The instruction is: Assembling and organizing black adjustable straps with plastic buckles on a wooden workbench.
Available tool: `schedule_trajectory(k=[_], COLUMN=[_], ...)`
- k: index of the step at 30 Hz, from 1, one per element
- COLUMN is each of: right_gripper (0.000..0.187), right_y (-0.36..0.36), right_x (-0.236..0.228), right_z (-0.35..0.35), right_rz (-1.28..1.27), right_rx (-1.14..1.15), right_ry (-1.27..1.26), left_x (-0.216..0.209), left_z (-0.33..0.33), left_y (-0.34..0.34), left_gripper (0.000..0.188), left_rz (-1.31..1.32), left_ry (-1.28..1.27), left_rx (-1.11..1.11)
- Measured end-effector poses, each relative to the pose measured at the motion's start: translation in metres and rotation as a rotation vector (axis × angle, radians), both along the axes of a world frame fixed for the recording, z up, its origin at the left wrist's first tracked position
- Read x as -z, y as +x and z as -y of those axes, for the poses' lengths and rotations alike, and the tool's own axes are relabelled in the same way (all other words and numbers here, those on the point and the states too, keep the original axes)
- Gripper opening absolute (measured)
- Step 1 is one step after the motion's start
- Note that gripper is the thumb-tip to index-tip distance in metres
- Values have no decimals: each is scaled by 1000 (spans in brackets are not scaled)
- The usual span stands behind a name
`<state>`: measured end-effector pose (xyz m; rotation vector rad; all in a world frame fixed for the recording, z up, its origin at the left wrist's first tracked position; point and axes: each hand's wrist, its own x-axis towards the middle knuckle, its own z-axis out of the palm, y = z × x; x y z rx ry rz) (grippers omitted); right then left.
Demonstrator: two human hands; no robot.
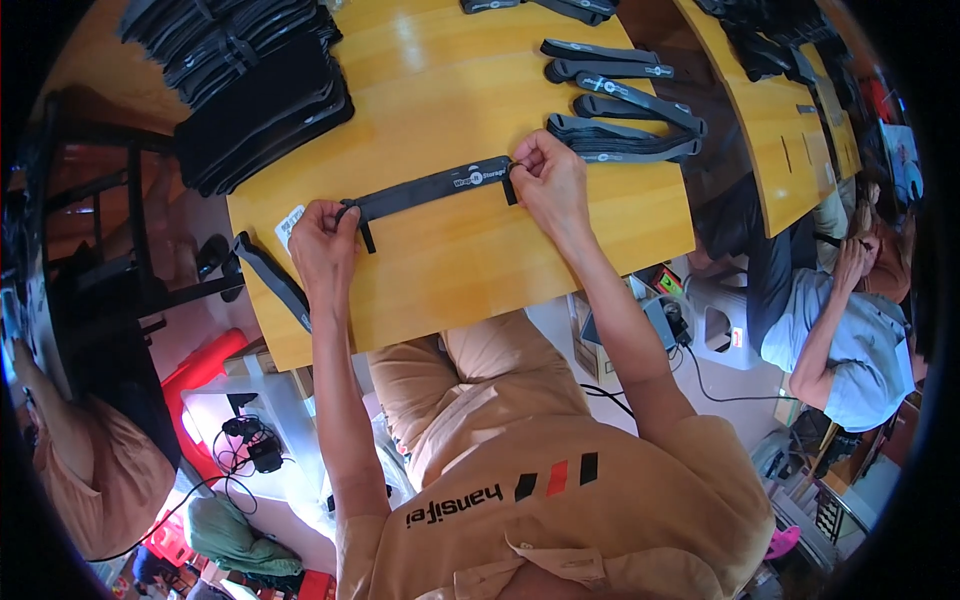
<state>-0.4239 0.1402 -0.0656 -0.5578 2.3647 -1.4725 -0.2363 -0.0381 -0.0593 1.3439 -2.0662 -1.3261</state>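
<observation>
A dark grey fabric strap (425,192) with light printing is stretched out between my hands, just over the yellow table (450,275). My left hand (325,248) pinches its left end, where a short black tab hangs down. At the other end, my right hand (549,185) pinches the strap between thumb and fingers, and another short black tab hangs there. Beside my left hand lies a white label (288,224). Close to my left forearm, a second dark strap (272,280) lies along the table's edge.
Folded straps (625,140) lie in a loose pile beyond my right hand. A tall stack of black fabric pieces (265,120) stands at the far left. To the right, a person in a light blue shirt (850,340) sits by another yellow table (765,150). Another person's arm (60,410) shows at left.
</observation>
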Motion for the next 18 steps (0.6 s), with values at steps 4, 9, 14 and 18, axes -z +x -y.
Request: schedule_trajectory(k=[4,9,14,18], right_gripper=[8,8,10,9], right_y=[-1,2,8,11], right_x=[-3,-6,-3,-4], right_z=[1,2,2,3], right_rz=[-52,-203,-426,-485], right_rx=[-28,-60,-86,-106], right_ry=[52,54,45,81], left_x=[-2,-4,-14,-18], left_z=[2,-2,-19,-32], left_y=[0,-1,-6,-10], left_gripper=[17,18,16,12], left_rz=[106,140,296,354], left_ry=[-146,-248,-447,-636], left_rx=[28,-15,40,58])
